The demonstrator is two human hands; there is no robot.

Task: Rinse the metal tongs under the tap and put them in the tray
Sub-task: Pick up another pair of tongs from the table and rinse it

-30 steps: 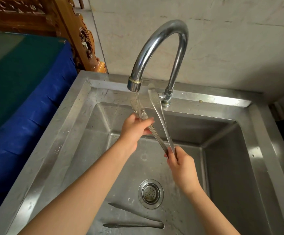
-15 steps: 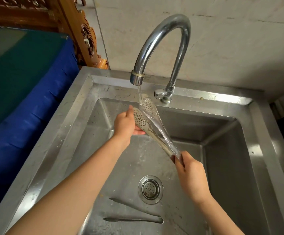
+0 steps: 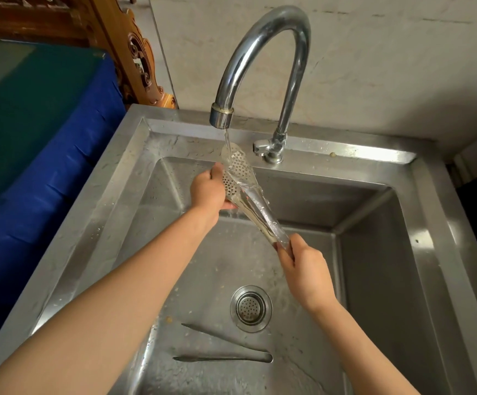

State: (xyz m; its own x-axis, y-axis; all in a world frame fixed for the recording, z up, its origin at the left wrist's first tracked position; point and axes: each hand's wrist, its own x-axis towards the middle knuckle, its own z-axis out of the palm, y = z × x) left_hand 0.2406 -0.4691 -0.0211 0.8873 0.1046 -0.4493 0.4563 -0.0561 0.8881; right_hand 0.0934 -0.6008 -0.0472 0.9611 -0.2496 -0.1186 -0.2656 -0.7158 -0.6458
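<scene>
Metal tongs [image 3: 247, 192], shiny steel, wet, with flat perforated tips. Tilted on a slant, tips up and far-left, hinged end down and near-right. Arms nearly closed together, one tip just above the other. Upper tip right under the tap [image 3: 263, 61] spout, in the thin stream of water running down its length. Held above the sink [image 3: 402, 280] basin, not touching it.

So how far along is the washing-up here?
Mid-rinse. The right hand holds the tongs by the hinge end while the left hand rubs the perforated tips under the tap, water running. Left: putting them in the tray, which isn't in view. Another pair lies in the sink.
</scene>
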